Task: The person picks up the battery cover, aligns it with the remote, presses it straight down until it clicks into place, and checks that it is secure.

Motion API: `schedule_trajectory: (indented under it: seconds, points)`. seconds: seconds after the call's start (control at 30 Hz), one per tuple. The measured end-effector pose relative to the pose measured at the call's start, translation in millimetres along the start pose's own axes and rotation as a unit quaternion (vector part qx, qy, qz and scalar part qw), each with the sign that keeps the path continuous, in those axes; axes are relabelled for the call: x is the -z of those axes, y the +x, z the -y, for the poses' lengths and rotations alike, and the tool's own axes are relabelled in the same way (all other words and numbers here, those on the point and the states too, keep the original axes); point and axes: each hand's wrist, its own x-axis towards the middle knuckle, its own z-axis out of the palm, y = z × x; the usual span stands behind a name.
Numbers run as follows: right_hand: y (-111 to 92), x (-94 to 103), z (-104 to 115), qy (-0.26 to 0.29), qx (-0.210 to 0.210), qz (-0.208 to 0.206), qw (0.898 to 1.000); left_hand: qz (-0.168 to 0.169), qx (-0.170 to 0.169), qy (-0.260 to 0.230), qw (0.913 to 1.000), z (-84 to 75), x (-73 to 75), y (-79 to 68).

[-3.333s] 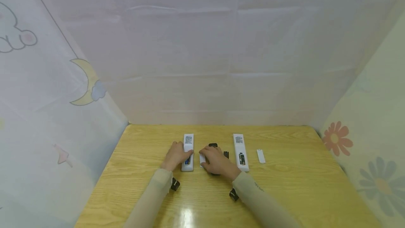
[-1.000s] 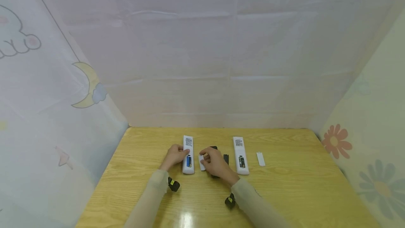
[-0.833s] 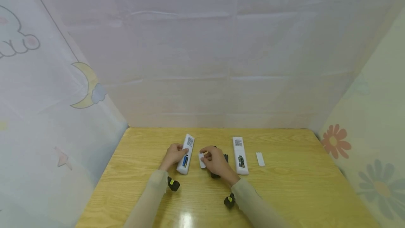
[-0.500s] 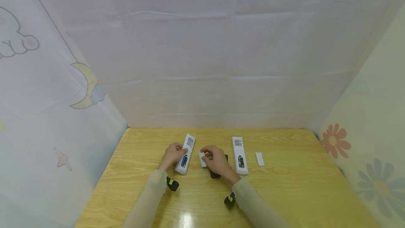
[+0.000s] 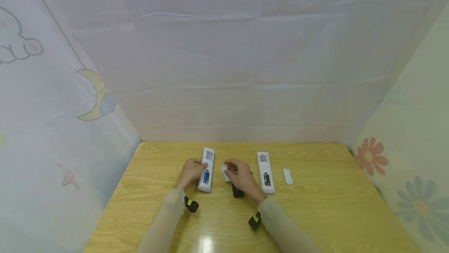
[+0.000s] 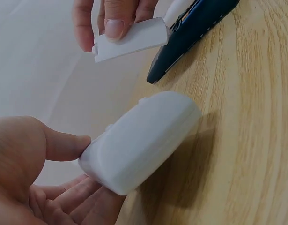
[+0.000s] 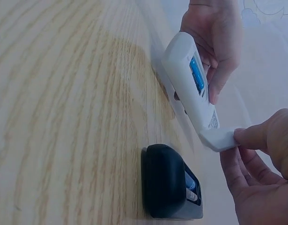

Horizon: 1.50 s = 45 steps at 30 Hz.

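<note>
My left hand point(image 5: 191, 171) holds a white remote control point(image 5: 209, 156) by its side, thumb on its back. The remote is raised off the table, and a blue battery point(image 7: 197, 74) shows in its uncovered compartment. Between thumb and fingers my right hand point(image 5: 241, 175) pinches a small white battery cover point(image 6: 141, 36), apart from the compartment in the head view. Under the right hand lies a black remote control point(image 7: 162, 185), batteries visible in its uncovered compartment; the hand hides much of it in the head view.
Right of the hands, a second white remote control point(image 5: 264, 163) lies back up, its battery compartment uncovered. Beside it is another white battery cover point(image 5: 287, 176). All lie on a wooden table point(image 5: 315, 206) against a sheet-covered wall point(image 5: 210, 105).
The right hand has lifted the white battery cover off the table. The left hand has raised the white remote, tilted it, then turned it partly back upright.
</note>
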Motion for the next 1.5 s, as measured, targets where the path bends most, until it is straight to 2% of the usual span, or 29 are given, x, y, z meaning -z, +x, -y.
schedule_trajectory:
  seconds: [0.23,0.4,0.63,0.83,1.03,1.5]
  points:
    - [-0.4,1.9,4.0,0.018,-0.015,0.000,1.000,0.027,-0.016,-0.092,0.9953,1.6,-2.7,0.1]
    - [1.1,1.2,6.4,0.028,-0.022,-0.009,0.999,0.040,-0.016,-0.126,0.9910,3.3,-3.6,-0.2]
    - [3.9,2.0,6.5,0.045,-0.015,-0.037,0.998,0.039,-0.009,-0.129,0.9908,4.8,-4.3,0.7]
    - [4.9,2.8,4.3,0.058,-0.021,-0.040,0.997,0.044,-0.008,-0.141,0.9890,3.7,-2.2,0.3]
    - [4.9,6.3,9.2,0.064,-0.006,-0.039,0.997,0.053,-0.008,-0.148,0.9875,-2.4,-0.6,-4.1]
    - [8.8,9.3,9.5,0.133,-0.048,-0.013,0.990,0.058,-0.004,-0.175,0.9828,-8.6,-5.1,-3.7]
